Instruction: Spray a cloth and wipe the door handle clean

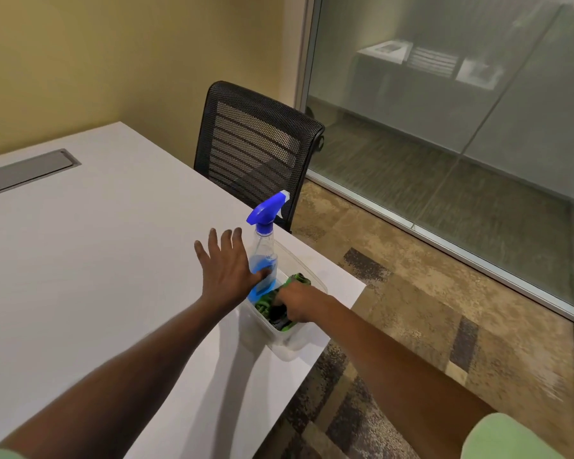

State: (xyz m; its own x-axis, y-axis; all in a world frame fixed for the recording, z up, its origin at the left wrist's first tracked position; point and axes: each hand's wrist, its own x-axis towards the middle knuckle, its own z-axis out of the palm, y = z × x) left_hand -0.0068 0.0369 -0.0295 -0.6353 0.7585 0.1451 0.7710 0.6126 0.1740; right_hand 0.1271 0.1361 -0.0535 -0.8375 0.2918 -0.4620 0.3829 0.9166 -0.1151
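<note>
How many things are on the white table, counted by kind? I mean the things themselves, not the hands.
Spray bottle: 1, standing in the container
Clear plastic container: 1, at the table corner
Green and black cloth: 1, inside the container, under the right hand
Total: 3
The left hand is spread open beside the bottle.

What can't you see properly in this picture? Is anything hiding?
- Door handle: nowhere in the head view, so its state is unknown.
- Cloth: partly covered by the right hand and the clear tub's wall; its full size is hidden.
- Spray bottle: its base is behind the left hand and the tub's wall.
- Right-hand fingers: buried in the cloth, so the grip is unclear.
- Room behind the frosted glass: only hazy shapes.
</note>
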